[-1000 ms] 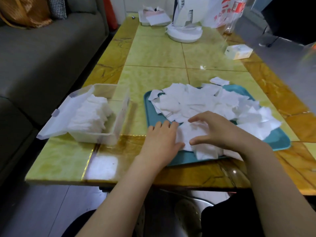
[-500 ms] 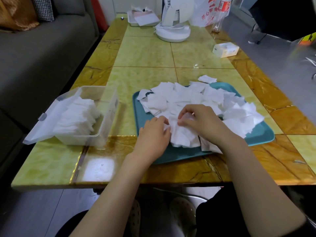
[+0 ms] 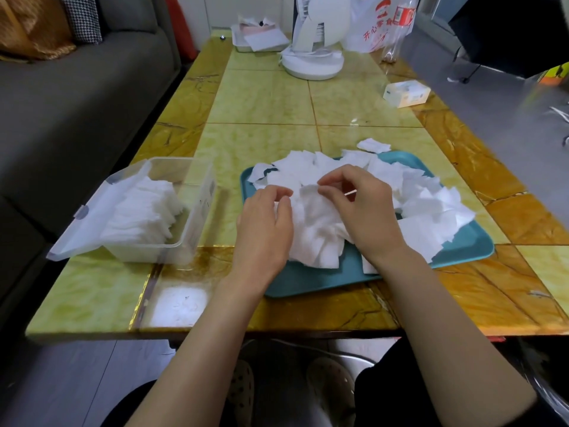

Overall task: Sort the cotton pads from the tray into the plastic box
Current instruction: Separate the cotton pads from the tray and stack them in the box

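Head view, and we see the left hand [image 3: 264, 229] and right hand [image 3: 363, 211] meeting over the near half of the tray [image 3: 308, 282], holding a bunch of pads [image 3: 317, 229] between them: left fingers curl against its left edge, right thumb and fingertips pinch its top edge. We've got more pads strewn loose across the tray, and one on the table [image 3: 261, 97] just past the far rim. Left of the tray we find the box [image 3: 160, 251], lid open, with a row of pads inside.
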Action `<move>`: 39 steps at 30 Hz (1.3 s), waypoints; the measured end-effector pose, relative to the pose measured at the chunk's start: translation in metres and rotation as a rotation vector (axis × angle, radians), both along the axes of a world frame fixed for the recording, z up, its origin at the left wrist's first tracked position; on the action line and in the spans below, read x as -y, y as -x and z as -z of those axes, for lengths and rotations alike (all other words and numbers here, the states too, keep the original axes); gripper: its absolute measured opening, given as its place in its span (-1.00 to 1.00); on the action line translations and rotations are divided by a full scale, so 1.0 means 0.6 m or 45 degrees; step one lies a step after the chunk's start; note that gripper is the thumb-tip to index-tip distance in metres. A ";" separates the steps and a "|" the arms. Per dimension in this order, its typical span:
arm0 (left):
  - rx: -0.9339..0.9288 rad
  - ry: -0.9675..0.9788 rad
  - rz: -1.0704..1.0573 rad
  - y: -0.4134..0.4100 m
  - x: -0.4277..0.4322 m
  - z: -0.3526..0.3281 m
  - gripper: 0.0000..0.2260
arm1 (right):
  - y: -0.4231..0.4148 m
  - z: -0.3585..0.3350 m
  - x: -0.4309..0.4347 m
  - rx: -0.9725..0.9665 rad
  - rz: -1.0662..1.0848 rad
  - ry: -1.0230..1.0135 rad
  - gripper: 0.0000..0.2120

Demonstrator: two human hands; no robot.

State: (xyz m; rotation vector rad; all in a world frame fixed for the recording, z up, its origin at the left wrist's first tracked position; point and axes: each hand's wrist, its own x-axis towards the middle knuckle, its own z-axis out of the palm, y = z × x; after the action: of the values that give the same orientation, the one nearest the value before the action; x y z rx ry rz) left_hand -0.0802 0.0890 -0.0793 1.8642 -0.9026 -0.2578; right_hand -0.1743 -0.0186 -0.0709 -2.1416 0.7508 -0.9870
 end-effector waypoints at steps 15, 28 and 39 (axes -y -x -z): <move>-0.005 0.041 -0.171 -0.024 -0.013 -0.007 -0.72 | 0.004 0.005 -0.012 -0.568 0.042 -0.499 -0.80; -0.008 -0.004 -0.189 -0.030 -0.019 -0.006 -0.75 | -0.014 0.019 -0.043 -0.894 -0.169 -0.081 -0.64; 0.042 0.003 -0.308 -0.048 -0.024 0.002 -0.84 | -0.019 0.015 -0.034 -0.312 -0.124 -0.172 -0.78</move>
State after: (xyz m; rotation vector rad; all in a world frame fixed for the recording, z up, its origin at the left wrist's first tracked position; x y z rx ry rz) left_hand -0.0514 0.1036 -0.0805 1.9592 -0.6899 -0.0771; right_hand -0.1629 0.0021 -0.0800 -2.1804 0.7961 -0.6127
